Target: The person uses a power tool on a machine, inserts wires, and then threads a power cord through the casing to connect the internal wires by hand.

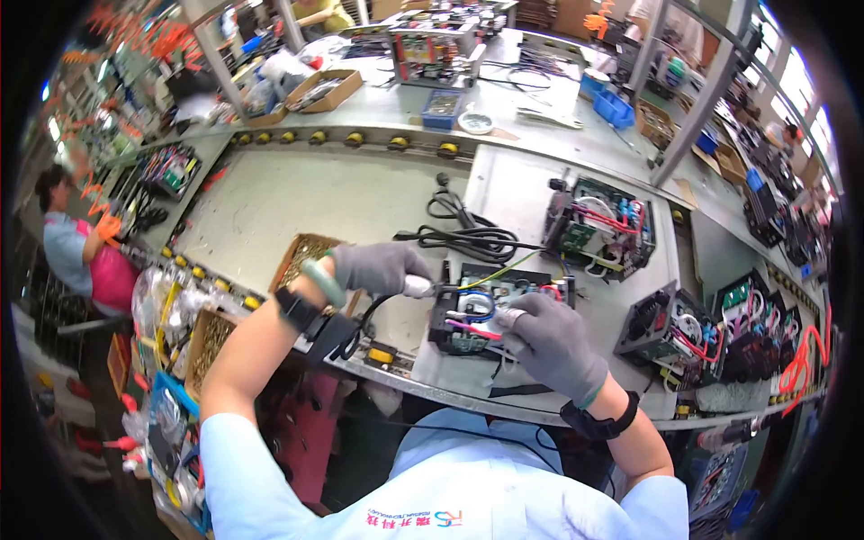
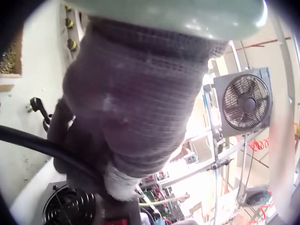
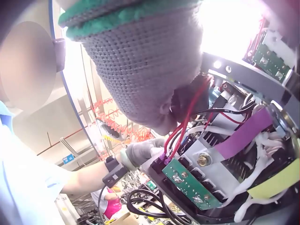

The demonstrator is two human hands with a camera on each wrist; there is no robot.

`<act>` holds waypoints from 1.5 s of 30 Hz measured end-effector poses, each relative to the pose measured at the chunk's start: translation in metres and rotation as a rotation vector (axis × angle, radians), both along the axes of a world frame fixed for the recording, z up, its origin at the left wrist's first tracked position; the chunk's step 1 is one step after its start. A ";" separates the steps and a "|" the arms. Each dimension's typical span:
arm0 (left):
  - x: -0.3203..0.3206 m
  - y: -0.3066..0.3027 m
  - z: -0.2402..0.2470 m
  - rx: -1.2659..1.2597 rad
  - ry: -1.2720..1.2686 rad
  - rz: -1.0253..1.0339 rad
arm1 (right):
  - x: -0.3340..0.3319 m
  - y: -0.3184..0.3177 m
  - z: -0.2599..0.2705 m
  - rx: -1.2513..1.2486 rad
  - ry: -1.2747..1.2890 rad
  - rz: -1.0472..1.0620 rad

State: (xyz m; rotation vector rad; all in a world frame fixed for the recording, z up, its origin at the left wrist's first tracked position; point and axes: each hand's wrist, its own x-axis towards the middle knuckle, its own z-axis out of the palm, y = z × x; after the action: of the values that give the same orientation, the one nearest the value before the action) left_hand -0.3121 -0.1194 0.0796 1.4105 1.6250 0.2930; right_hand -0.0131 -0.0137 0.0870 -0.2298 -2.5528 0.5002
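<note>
An open black electronics unit lies on the bench in front of me, with wires and a green circuit board showing inside it. My gloved left hand grips a driver tool whose pale tip points into the unit's left side. The same hand fills the left wrist view, with a black cable running under it. On the unit's near right corner, my gloved right hand has its fingers curled into the wiring. In the right wrist view these fingers pinch red wires.
Two more open units stand to the right. A coiled black power cord lies behind the unit. Cardboard boxes of screws sit at the left. Another person works at far left. A fan hangs overhead.
</note>
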 end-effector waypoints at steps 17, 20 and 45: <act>0.021 0.071 0.038 0.342 0.239 0.298 | 0.013 0.138 -0.107 -0.407 -0.545 -0.655; 0.044 0.108 0.028 0.365 0.095 0.122 | -0.002 0.126 -0.120 -0.279 -0.417 -0.572; 0.174 0.148 0.076 1.094 0.005 0.223 | 0.040 0.092 0.067 -0.699 0.478 -0.168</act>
State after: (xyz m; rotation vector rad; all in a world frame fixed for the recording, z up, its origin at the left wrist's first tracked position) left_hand -0.1381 0.0286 0.1551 1.9701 1.6763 1.4714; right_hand 0.0267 0.0778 0.1536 -0.4966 -1.8026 1.2054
